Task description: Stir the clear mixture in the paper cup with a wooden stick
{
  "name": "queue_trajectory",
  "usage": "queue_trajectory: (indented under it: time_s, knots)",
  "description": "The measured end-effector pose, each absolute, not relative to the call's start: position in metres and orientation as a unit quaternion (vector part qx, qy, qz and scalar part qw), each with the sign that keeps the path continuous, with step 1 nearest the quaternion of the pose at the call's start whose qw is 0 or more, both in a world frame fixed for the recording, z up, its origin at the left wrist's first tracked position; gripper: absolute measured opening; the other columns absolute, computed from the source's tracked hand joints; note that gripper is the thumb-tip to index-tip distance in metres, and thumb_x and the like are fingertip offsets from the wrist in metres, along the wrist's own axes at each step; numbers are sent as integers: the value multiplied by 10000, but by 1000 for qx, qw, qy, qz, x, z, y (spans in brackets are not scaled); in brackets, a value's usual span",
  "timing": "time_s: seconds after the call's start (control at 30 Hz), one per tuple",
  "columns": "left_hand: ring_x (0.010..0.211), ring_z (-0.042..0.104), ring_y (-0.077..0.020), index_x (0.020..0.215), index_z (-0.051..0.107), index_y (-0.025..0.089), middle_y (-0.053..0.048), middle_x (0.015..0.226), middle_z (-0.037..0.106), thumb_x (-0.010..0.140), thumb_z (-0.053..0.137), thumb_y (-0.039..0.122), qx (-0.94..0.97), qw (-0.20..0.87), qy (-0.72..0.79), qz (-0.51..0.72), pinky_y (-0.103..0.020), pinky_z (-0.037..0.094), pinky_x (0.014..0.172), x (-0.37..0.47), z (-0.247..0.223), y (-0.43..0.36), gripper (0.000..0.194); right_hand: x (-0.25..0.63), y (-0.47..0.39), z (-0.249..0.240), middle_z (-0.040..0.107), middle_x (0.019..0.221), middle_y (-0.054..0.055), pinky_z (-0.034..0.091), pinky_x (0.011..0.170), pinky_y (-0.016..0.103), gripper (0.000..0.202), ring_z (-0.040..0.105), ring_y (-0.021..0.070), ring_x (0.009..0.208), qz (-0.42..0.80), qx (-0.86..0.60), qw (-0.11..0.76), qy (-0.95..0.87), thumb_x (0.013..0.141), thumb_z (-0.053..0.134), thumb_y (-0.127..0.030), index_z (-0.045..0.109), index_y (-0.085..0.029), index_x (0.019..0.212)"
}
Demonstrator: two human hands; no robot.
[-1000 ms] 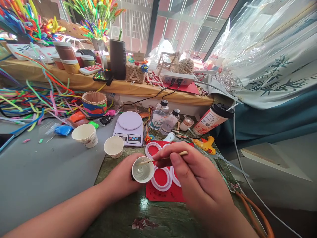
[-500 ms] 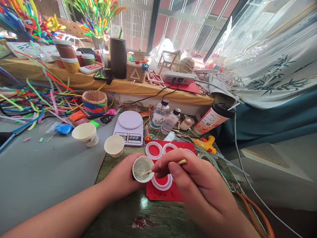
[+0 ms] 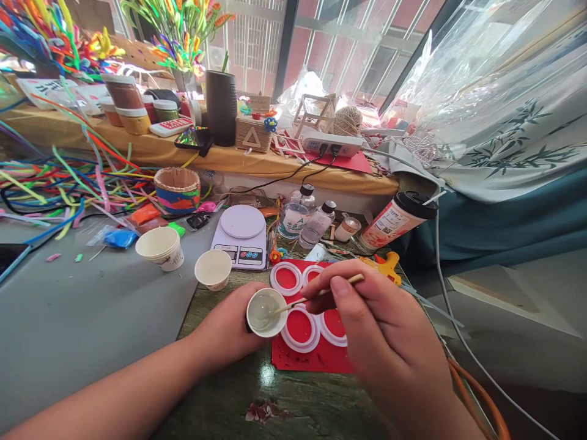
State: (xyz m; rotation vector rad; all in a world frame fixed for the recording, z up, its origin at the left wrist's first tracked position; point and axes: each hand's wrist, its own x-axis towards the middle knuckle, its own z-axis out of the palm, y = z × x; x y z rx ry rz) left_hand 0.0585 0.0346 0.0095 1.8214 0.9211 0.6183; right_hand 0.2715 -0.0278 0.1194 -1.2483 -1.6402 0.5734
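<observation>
My left hand (image 3: 241,318) is wrapped round a small paper cup (image 3: 266,333) that holds a clear, bubbly liquid. Between the thumb and fingers of my right hand (image 3: 362,311) is a thin wooden stick (image 3: 293,305), its lower end dipping into the cup. Under and beyond my right hand lies a red sheet (image 3: 312,360) with several white ring-shaped molds (image 3: 300,349) on it. Part of the sheet and some rings are hidden by the hand. Left of the sheet stand another paper cup (image 3: 213,281) and a stack of paper cups (image 3: 167,260).
A lilac kitchen scale (image 3: 241,223) sits behind the cups. Two clear bottles (image 3: 296,214) with black caps, a tilted drink cup (image 3: 389,220) and a yellow glue gun (image 3: 389,266) stand or lie at the back right. Colourful pipe cleaners (image 3: 59,183) cover the far left.
My right hand has moved slightly right and up with the stick, whose lower end has shifted toward the cup's right side. My left hand still holds the cup nearly in place.
</observation>
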Motion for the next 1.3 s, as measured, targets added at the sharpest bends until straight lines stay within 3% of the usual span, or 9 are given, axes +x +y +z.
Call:
queue_trajectory:
  time_s: [0.13, 0.3, 0.5, 0.63, 0.8, 0.97, 1.1, 1.3]
  knots:
    - [1053, 772, -283, 1142, 755, 238, -52, 1194, 810, 855, 850, 258, 744, 486, 385, 249, -373, 603, 907, 58, 9, 34, 303, 270, -27, 119, 833, 1024, -10, 615, 756, 277, 244, 801, 167, 910, 267, -479, 474, -689, 1180, 528, -215, 752, -296, 1129]
    - [987, 766, -267, 1104, 749, 238, -41, 1120, 806, 862, 843, 255, 745, 487, 379, 251, -362, 599, 863, 58, 10, 35, 260, 271, -28, 121, 809, 934, -16, 602, 720, 279, 268, 778, 156, 819, 258, -490, 465, -691, 1174, 525, -192, 745, -279, 1047]
    - [1051, 776, -290, 1156, 752, 242, -57, 1190, 815, 859, 840, 248, 744, 485, 384, 253, -385, 610, 898, 59, 10, 35, 309, 271, -26, 119, 833, 1050, 3, 626, 769, 282, 242, 809, 177, 944, 281, -475, 479, -683, 1195, 528, -229, 755, -295, 1145]
    - [985, 770, -275, 1065, 750, 236, -49, 1122, 811, 866, 837, 261, 749, 483, 379, 250, -371, 604, 860, 59, 11, 35, 218, 271, -27, 120, 809, 955, -7, 600, 728, 281, 273, 786, 164, 851, 262, -492, 469, -684, 1185, 525, -209, 755, -277, 1055]
    - [1060, 772, -290, 1167, 757, 246, -58, 1200, 817, 850, 849, 252, 747, 481, 379, 257, -389, 613, 927, 58, 10, 35, 330, 271, -24, 117, 821, 1013, 14, 614, 763, 290, 245, 793, 175, 898, 262, -502, 487, -665, 1194, 525, -241, 753, -264, 1106]
    - [1047, 774, -286, 1175, 746, 240, -63, 1185, 812, 862, 846, 290, 741, 487, 387, 252, -391, 624, 926, 59, 8, 35, 333, 266, -24, 117, 757, 867, 15, 580, 681, 300, 304, 751, 179, 764, 276, -495, 466, -679, 1189, 472, -252, 707, -245, 997]
    - [1093, 776, -311, 1209, 734, 237, -78, 1223, 814, 837, 851, 282, 735, 492, 396, 246, -419, 628, 954, 59, 8, 35, 392, 263, -24, 117, 766, 877, 32, 583, 683, 307, 296, 748, 188, 764, 238, -506, 501, -661, 1185, 471, -267, 704, -244, 1004]
    - [1067, 780, -321, 1198, 734, 229, -90, 1210, 817, 833, 843, 307, 734, 490, 405, 240, -438, 628, 939, 59, 11, 35, 389, 268, -24, 119, 766, 834, 16, 552, 647, 294, 319, 737, 173, 714, 239, -506, 475, -679, 1183, 465, -267, 679, -245, 947]
